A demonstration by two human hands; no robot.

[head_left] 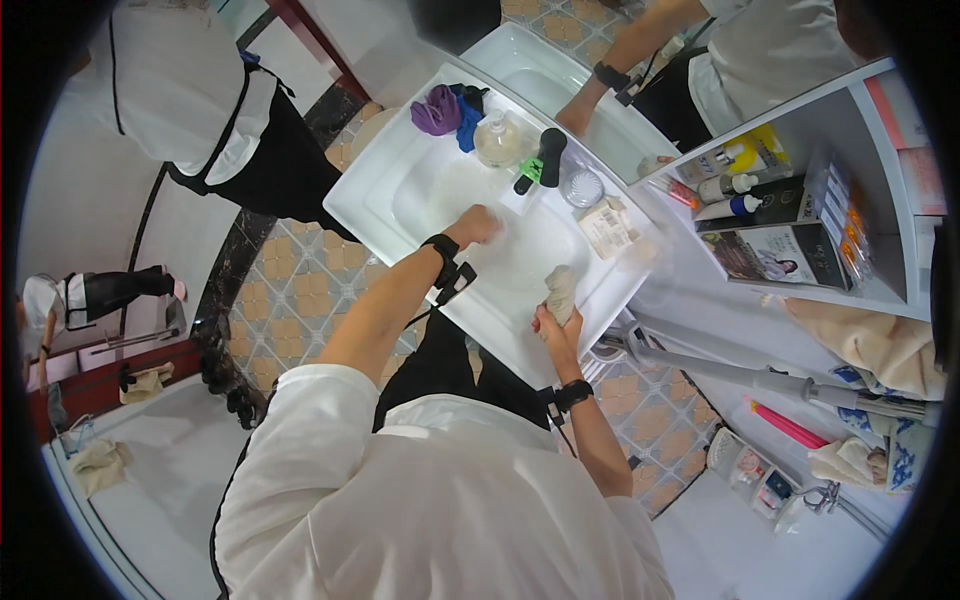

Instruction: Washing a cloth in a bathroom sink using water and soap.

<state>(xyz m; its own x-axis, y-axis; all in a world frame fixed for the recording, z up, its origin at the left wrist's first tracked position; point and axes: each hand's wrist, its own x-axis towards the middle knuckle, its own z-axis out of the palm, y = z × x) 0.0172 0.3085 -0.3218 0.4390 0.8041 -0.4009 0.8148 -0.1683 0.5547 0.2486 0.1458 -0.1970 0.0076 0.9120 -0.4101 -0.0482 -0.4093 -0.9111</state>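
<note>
Left hand [473, 226]: reached forward into the white washbasin [372, 190], fingers curled together low in the bowl; whether they press on anything cannot be told, the hand being blurred. A dark wrist strap sits just behind it.

Right hand [553, 322]: at the near rim of the basin, fingers clamped round the lower end of a pale wadded cloth [562, 290], which stands up from the fist over the bowl. Judged: the cloth is kept above the basin so that drips fall inside, and held bunched for a firm grip.

Back ledge of the basin, along the mirror:
- purple cloth [436, 110], heaped, touching a blue cloth [468, 124] beside it
- clear rounded bottle [497, 140], upright
- black tap [545, 155] with a green tag, spout aimed toward the bowl
- small round clear dish [583, 186]
- boxed soap bar [606, 225], flat on the right shoulder of the basin, near the wadded cloth

Judged: these are parked at the back to leave the bowl free; the tap spout overhangs the space nearest the left hand and is the item most in the way there.

Right of the basin: white shelf unit [800, 290] carrying tubes, small bottles and boxes; towels [870, 340] below it; a grey metal pipe [720, 370] running under the shelf. Well apart from both hands.

Floor: patterned tile [285, 300]. Lower left: white bathtub edge [160, 470] with a beige cloth on it
</note>
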